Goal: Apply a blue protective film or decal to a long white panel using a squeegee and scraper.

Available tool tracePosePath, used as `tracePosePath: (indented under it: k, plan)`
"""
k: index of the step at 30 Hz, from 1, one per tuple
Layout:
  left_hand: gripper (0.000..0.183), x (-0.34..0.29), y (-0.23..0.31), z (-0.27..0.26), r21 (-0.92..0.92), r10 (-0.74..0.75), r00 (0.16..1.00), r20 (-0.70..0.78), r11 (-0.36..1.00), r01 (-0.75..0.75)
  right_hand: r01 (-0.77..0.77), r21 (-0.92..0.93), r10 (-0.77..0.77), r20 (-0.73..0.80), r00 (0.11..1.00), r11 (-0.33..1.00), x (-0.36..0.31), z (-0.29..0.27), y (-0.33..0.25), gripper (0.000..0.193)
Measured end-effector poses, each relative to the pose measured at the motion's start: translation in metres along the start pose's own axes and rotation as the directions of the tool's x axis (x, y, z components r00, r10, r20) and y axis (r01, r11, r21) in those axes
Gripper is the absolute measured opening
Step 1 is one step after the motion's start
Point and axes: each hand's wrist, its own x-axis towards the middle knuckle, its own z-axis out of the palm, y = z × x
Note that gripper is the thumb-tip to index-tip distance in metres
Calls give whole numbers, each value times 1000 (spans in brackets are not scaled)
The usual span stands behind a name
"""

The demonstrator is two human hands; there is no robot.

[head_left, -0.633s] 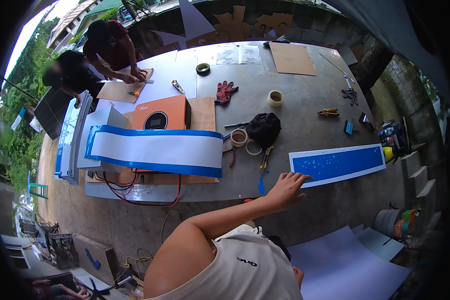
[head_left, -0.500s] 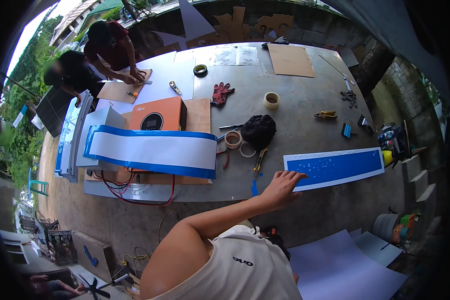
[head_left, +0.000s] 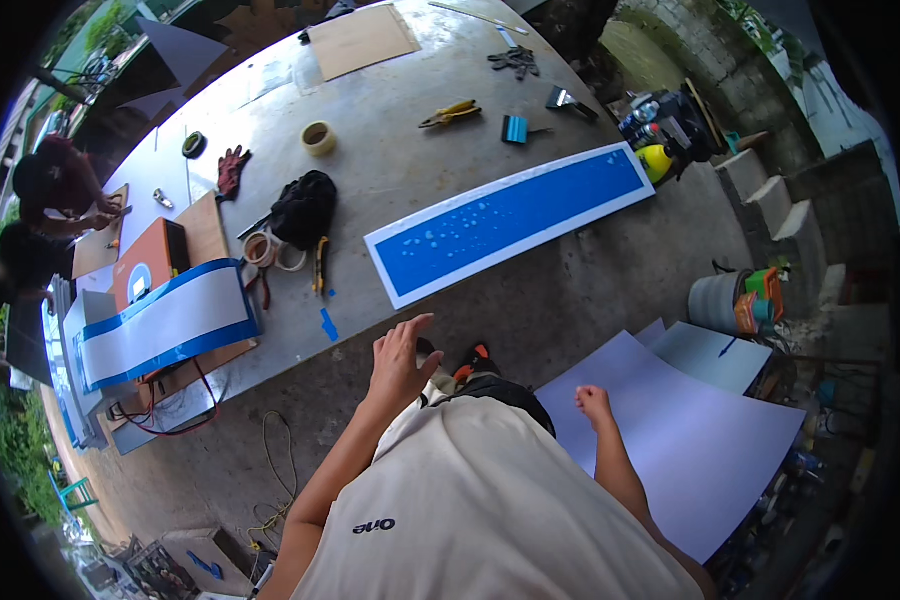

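My left hand hangs just off the table's near edge, fingers apart and holding nothing. My right hand is lower and to the right, its fingers curled closed above a large white sheet; nothing shows in it. Nearest to my left hand, on the table, lies a long blue panel with a white border and pale droplet-like spots on its left half. Left of it are a yellow-and-black utility knife and a scrap of blue tape.
Farther back are yellow-handled pliers, a blue scraper, a tape roll and a black cloth. At left, a blue-edged white strip drapes past an orange box. Two people work beyond it. A yellow bottle stands past the panel.
My left hand has drawn back from the panel's left end to beside my body. My right hand has come into sight. The view has swung right, shifting the table contents leftward.
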Motion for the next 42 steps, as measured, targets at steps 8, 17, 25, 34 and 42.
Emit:
tracePosePath:
  k: [8, 17, 25, 34, 42]
  plan:
    - [63, 22, 19, 44, 44, -89, 989, 121, 995, 84, -37, -17, 38, 12, 999, 999, 38, -65, -38, 20]
    - [59, 123, 30, 53, 95, -87, 977, 194, 993, 70, -20, -146, 32, 83, 996, 989, 48, -67, -70, 23]
    - [60, 139, 43, 81, 72, -225, 967, 119, 973, 218, -15, -228, 30, 62, 998, 973, 128, -142, -94, 21]
    - [61, 152, 83, 157, -29, -475, 876, -81, 880, 475, 333, -307, -284, 193, 939, 892, 278, -212, -184, 22]
    - [60, 161, 148, 204, -24, -511, 850, -127, 858, 513, 543, -378, -550, 100, 829, 750, 376, -242, -299, 23]
